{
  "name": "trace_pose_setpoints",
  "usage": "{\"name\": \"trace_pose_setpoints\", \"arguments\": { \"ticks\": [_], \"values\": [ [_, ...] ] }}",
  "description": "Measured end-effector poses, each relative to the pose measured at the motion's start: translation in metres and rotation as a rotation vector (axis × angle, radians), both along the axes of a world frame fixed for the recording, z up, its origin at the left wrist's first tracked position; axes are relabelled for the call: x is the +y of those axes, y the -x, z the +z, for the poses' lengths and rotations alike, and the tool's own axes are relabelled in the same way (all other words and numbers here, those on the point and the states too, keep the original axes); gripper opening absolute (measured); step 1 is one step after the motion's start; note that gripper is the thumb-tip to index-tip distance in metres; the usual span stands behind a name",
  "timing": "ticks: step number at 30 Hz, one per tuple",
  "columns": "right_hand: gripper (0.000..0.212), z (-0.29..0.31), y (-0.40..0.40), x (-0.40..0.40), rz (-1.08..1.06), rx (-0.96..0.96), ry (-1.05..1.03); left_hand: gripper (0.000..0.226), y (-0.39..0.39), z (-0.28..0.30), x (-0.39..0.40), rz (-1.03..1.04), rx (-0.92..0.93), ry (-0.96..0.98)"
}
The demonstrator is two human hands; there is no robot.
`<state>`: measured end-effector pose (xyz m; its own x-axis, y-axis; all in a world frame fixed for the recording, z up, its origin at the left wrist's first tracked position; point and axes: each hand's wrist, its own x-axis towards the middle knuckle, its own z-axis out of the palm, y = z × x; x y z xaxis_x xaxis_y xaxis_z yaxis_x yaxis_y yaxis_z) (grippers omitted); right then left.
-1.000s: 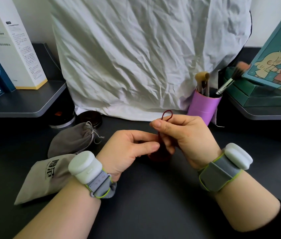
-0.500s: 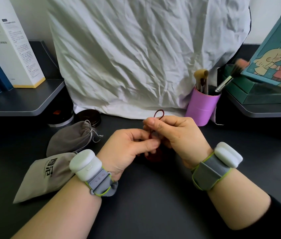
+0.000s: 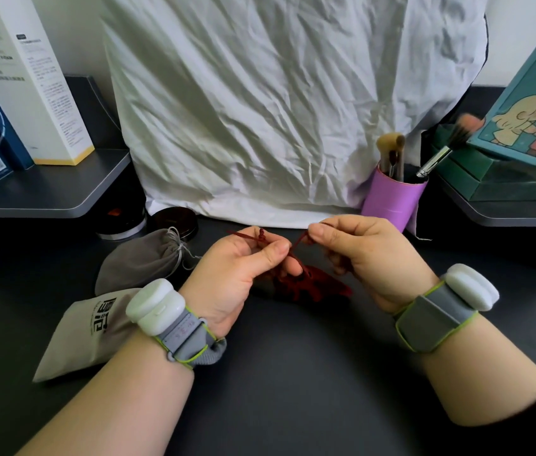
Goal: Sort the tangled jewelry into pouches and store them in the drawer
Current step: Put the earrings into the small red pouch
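A dark red pouch [image 3: 317,287] lies on the dark desk between my hands. Its red drawstring [image 3: 297,242] runs up from the pouch mouth to both hands. My left hand [image 3: 237,268] pinches one cord end, with a small knot showing above the thumb. My right hand [image 3: 365,255] pinches the other end, and the cord is drawn out to both sides. A grey drawstring pouch [image 3: 141,258] lies tied to the left. A beige printed pouch [image 3: 86,334] lies flat in front of it, partly under my left wrist. No jewelry or drawer shows.
A crumpled white cloth [image 3: 276,110] hangs at the back. A purple cup of makeup brushes [image 3: 391,199] stands right of it. Raised shelves carry white and blue boxes [image 3: 30,83] at left and a teal illustrated box [image 3: 533,126] at right. Two round tins [image 3: 174,222] sit behind the grey pouch.
My hands have moved apart, pulling the red cord out to both sides. The loop that stood above my right fingers is gone, and more of the red pouch shows.
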<state>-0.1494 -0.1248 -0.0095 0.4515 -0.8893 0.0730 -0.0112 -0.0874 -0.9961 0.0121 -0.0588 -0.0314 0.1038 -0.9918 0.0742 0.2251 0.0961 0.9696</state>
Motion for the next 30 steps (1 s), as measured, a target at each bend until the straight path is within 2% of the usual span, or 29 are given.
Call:
{"name": "trace_pose_setpoints", "arguments": {
  "ticks": [5, 8, 13, 16, 27, 30],
  "values": [
    [0.018, 0.004, -0.001, -0.001, 0.066, -0.314, -0.129, 0.011, 0.001, 0.002, 0.002, -0.034, -0.028, -0.065],
    [0.018, 0.008, 0.002, 0.001, 0.162, -0.378, -0.163, 0.014, 0.001, 0.002, 0.001, 0.008, 0.009, -0.098],
    [0.019, 0.008, 0.004, 0.005, 0.248, -0.268, -0.123, 0.014, 0.0, 0.003, 0.001, 0.023, 0.083, -0.11],
    [0.02, 0.006, 0.004, 0.004, 0.252, -0.194, -0.136, 0.012, 0.0, 0.002, 0.002, 0.021, 0.063, -0.063],
    [0.021, -0.002, 0.001, 0.001, 0.097, -0.069, -0.157, 0.018, 0.002, -0.002, 0.005, 0.117, -0.337, 0.205],
    [0.025, -0.003, 0.0, 0.001, 0.056, -0.026, -0.152, 0.015, 0.002, -0.001, 0.005, 0.161, -0.395, 0.247]
  ]
}}
